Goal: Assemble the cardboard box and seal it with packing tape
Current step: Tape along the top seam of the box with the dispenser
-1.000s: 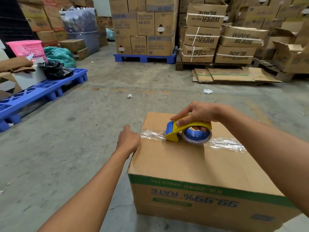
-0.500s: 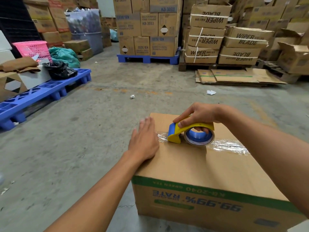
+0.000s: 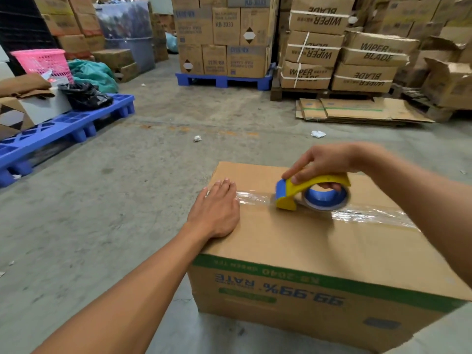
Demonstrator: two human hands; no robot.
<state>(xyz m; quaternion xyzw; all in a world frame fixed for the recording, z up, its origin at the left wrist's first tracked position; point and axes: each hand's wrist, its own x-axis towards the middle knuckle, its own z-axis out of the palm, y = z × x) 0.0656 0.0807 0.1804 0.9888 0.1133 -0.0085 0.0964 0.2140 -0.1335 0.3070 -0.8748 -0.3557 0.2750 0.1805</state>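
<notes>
Clear packing tape (image 3: pixel 367 217) runs along the centre seam of the cardboard box (image 3: pixel 306 241), from the right edge to the yellow-and-blue tape dispenser (image 3: pixel 310 194). The box sits closed on the concrete floor (image 3: pixel 127 200), printed side toward the person, lettering upside down.

Change over the last second: the left hand (image 3: pixel 217 213) was off the box's left edge, near the corner; it now lies on the top panel, at the left end of the seam. The dispenser has barely moved along the seam. Reading: the run of tape is nearly across, and the left hand has come in to steady the box and press down the wrinkled tape that shows between it and the dispenser.

Left hand: open flat, palm down, fingers together and pointing away, holding nothing. Fingertips rest on or right at the edge of the tape strip; which, cannot tell.

Right hand (image 3: pixel 324 166): curled closed over the dispenser's yellow frame, forefinger stretched toward the blue front end, one finger hooked through the blue roll core. Dispenser touches the box top, on the seam.

Judgement: top seam nearly sealed; remaining is the short stretch to the left edge, then cutting the tape.
</notes>
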